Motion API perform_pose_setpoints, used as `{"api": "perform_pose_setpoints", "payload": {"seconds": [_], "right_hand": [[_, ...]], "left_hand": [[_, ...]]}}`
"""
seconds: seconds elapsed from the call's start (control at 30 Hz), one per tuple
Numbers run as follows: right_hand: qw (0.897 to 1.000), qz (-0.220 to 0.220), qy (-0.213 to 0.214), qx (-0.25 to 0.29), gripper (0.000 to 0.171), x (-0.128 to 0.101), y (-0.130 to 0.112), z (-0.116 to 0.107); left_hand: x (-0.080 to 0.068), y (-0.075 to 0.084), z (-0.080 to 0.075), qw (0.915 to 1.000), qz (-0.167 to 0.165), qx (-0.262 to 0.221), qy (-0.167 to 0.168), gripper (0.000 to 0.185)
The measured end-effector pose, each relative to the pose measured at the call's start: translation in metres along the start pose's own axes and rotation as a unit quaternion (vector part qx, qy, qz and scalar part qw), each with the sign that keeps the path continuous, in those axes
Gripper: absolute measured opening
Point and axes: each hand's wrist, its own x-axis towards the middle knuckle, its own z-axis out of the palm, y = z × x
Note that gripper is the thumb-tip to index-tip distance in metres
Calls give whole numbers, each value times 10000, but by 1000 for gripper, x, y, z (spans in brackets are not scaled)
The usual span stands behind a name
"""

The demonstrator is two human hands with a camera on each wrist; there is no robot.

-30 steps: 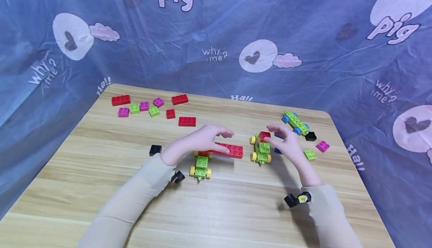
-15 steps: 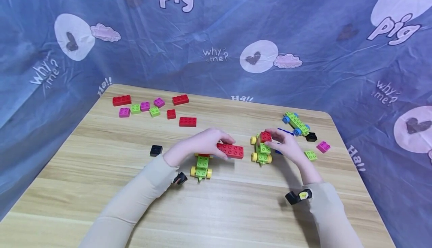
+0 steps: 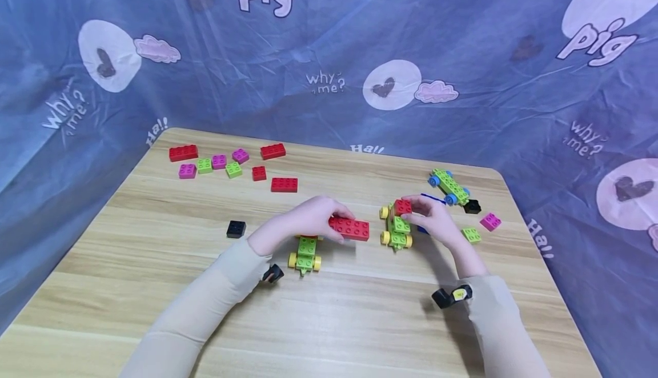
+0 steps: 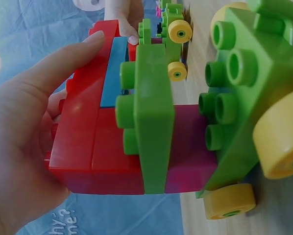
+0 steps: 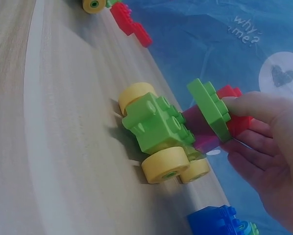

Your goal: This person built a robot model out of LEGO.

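Our left hand point(image 3: 308, 218) now grips the long red brick point(image 3: 350, 228) and our right hand point(image 3: 429, 218) has closed on the red block point(image 3: 402, 206) atop the green wheeled car point(image 3: 396, 230).

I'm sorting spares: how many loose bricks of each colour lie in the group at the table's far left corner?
Red bricks: 4
Magenta bricks: 3
Green bricks: 2
Total: 9
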Motion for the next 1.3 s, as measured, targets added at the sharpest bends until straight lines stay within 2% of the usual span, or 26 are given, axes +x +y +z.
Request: {"api": "perform_pose_setpoints", "payload": {"seconds": [0.3, 0.57, 1.03, 1.3], "right_hand": [[9998, 25, 156, -156, 46, -2, -5, 5], [9991, -139, 401, -27, 44, -5, -22, 27], [9987, -499, 72, 44, 39, -9, -43, 58], [9979, -605, -136, 206, 39, -7, -44, 71]], "left_hand": [[-1, 1, 1, 9999, -70, -113, 103, 47], [1, -4, 0, 9995, -105, -58, 301, 49], [2, -7, -3, 9956, 173, -190, 898, 47], [3, -5, -3, 9953, 214, -166, 930, 46]]}}
